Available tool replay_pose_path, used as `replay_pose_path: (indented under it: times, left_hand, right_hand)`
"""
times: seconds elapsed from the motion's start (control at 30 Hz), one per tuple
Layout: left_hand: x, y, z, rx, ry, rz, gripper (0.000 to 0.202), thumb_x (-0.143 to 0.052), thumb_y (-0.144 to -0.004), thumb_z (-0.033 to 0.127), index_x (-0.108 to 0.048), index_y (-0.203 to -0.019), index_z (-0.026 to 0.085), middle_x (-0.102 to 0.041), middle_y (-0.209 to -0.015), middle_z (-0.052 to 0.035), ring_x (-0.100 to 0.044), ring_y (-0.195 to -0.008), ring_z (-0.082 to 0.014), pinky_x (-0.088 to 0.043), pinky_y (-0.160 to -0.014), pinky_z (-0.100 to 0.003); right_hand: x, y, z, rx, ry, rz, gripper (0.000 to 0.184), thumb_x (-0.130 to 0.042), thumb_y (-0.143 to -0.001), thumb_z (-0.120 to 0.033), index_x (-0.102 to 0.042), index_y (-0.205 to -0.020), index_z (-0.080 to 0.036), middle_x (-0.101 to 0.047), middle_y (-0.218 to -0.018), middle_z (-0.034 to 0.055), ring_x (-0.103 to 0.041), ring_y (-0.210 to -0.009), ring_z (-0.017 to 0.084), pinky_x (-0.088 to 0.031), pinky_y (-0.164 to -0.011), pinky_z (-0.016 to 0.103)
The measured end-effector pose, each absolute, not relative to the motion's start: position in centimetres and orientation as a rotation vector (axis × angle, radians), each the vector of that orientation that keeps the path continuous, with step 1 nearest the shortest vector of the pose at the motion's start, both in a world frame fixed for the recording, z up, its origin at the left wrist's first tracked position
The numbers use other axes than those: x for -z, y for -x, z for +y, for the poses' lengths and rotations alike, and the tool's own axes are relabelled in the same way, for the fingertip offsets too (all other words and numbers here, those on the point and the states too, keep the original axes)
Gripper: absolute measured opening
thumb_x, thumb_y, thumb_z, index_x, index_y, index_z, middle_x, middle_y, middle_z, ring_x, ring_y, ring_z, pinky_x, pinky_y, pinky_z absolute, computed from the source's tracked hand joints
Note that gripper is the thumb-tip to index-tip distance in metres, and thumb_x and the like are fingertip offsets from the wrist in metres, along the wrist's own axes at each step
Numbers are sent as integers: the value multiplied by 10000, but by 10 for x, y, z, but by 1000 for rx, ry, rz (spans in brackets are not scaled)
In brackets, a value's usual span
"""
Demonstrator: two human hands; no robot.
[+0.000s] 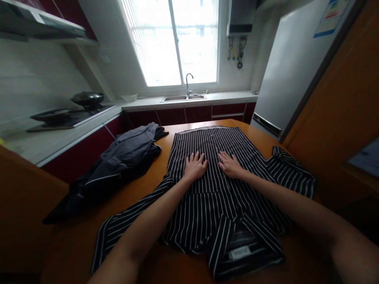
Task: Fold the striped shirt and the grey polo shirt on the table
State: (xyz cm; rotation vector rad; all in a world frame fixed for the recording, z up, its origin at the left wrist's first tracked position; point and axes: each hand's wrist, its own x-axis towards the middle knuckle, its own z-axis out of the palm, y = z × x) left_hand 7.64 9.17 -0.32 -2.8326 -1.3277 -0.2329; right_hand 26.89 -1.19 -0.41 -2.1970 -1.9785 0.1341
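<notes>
The shirt lay spread on the desk, left hand and right hand flat atop, fingers unclenched. Seemingly soft and light, it looked best held by its far hem.

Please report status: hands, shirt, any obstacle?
Left hand, right hand resting on shirt. Shirt spread on table, collar nearest. Clothes at left, apart from shirt.

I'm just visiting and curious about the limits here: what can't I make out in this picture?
All in the head view:
- Writing on the shirt label: too small and blurred.
- Cloth beneath the left hand and right hand: covered by them.
- Outside the window: washed out by glare.
- Range hood's far end: cut off by the left edge.
</notes>
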Motion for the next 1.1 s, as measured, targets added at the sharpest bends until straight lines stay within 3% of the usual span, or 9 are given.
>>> replay_pose_path:
  times: [0.23, 0.37, 0.6, 0.87, 1.1]
  left_hand:
    - [2, -76, 91, 250, 2850, -1321, 631, -211, -1038, 543, -335, -1581, 247, -239, -1659, -88, -194, -1526, -355, -183, -1206, -605]
    - [3, -77, 92, 231, 2853, -1330, 630, -220, -1037, 548, -321, -1586, 254, -236, -1661, -81, -191, -1528, -347, -181, -1210, -599]
    - [4, -75, 93, 229, 2848, -1335, 602, -221, -1044, 531, -340, -1575, 276, -243, -1659, -68, -207, -1524, -344, -177, -1213, -592]
    - [5, -76, 96, 212, 2891, -1373, 611, -236, -1035, 545, -334, -1577, 282, -227, -1665, -58, -173, -1533, -346, -152, -1217, -602]
    - [2, -77, 94, 222, 2884, -1348, 608, -219, -1040, 527, -343, -1575, 267, -235, -1662, -70, -186, -1529, -347, -169, -1212, -599]
  right_hand:
    - [17, -380, -20, 9, 2564, -1596, 674, -182, -1014, -408, -328, -1558, -38, -245, -1653, 183, -195, -1540, 293, -163, -1227, 558]
    - [15, -361, -14, 128, 2459, -1720, 658, -201, -1008, -380, -332, -1553, -35, -232, -1657, 183, -168, -1545, 303, -123, -1222, 599]
    - [9, -284, 40, -135, 2148, -1982, 653, -227, -1012, -424, -304, -1580, -113, -201, -1675, 125, -142, -1554, 263, -120, -1229, 565]
    - [18, -363, 41, -88, 2360, -1778, 678, -212, -1022, -507, -332, -1575, -135, -221, -1670, 136, -158, -1549, 266, -111, -1230, 542]
    - [6, -377, 16, -61, 2486, -1524, 678, -183, -1035, -473, -340, -1559, -72, -218, -1661, 191, -156, -1546, 304, -125, -1222, 573]
